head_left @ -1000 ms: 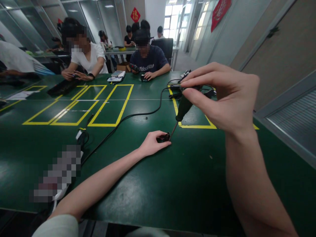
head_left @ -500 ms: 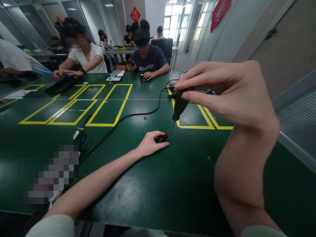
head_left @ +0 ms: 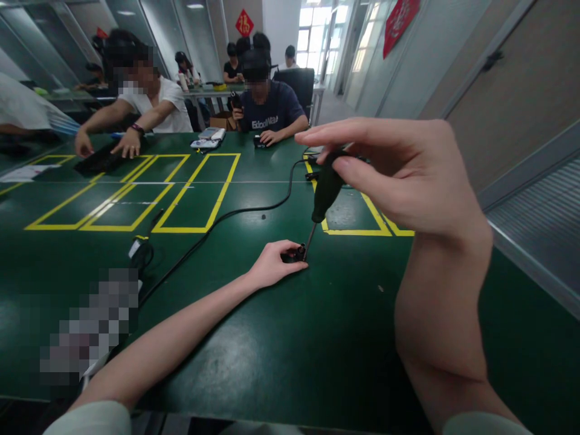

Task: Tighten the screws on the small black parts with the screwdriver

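Observation:
Near the middle of the green table [head_left: 254,338], my left hand [head_left: 277,263] pinches a small black part [head_left: 299,252] between thumb and fingers, resting on the tabletop. My right hand [head_left: 399,172] is raised above it and to the right, with thumb and fingers round the top of a dark screwdriver [head_left: 327,188]. The screwdriver leans slightly, its thin shaft pointing down and its tip at the black part beside my left fingertips. My right index finger stretches out past the handle. Fine details of the small part are too small to make out.
A black cable [head_left: 235,211] curves across the table from a blurred-out object [head_left: 93,329] at the left. Yellow tape outlines [head_left: 181,230] mark the surface. Across the table, one person handles a black tray [head_left: 102,158] and another touches a small black box [head_left: 260,141].
My right index finger has lifted and straightened away from the handle's top. The person at the left has moved both hands outward over the black tray. The view has shifted slightly.

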The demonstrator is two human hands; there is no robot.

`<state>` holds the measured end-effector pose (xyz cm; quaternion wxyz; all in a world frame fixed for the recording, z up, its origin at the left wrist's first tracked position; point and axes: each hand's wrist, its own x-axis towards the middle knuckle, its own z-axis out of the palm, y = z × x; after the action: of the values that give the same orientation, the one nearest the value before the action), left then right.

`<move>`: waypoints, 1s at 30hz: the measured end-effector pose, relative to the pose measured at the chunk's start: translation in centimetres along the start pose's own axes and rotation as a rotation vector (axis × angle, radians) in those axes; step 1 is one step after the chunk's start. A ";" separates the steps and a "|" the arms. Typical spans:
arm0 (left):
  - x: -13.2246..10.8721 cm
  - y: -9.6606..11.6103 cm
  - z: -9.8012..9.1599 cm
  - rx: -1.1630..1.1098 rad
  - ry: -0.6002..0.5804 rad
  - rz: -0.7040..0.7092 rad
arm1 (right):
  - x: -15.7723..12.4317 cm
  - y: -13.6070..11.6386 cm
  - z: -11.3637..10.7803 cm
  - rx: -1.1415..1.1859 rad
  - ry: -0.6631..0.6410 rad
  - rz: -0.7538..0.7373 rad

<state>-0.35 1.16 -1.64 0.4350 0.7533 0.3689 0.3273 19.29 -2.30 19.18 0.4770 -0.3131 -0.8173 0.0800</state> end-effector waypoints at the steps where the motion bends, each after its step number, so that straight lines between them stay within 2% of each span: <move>1: 0.0 0.0 0.0 -0.003 -0.001 0.001 | 0.0 0.1 -0.1 0.029 -0.009 -0.012; 6: 0.0 -0.1 0.0 -0.008 -0.001 0.000 | 0.3 0.9 0.6 -0.012 -0.028 0.043; 12: -0.1 -0.1 -0.2 0.016 -0.001 0.002 | 0.7 1.6 1.8 -0.255 -0.041 0.034; 18: -0.1 0.1 -0.3 0.014 -0.007 -0.003 | 0.2 1.2 1.8 -0.361 0.019 0.133; 22: -0.1 0.2 -0.3 0.017 -0.008 0.006 | 0.3 1.3 1.8 -0.300 -0.002 0.114; 27: 0.0 0.2 -0.2 0.010 -0.011 0.013 | 0.2 1.7 1.1 -0.050 -0.081 0.132; 30: 0.0 0.3 -0.2 0.011 -0.008 0.015 | 0.0 1.6 0.5 -0.041 -0.124 0.131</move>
<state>-0.43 1.12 -1.35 0.4299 0.7599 0.3631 0.3255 19.53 -0.97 18.24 0.4125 -0.3701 -0.8246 0.1135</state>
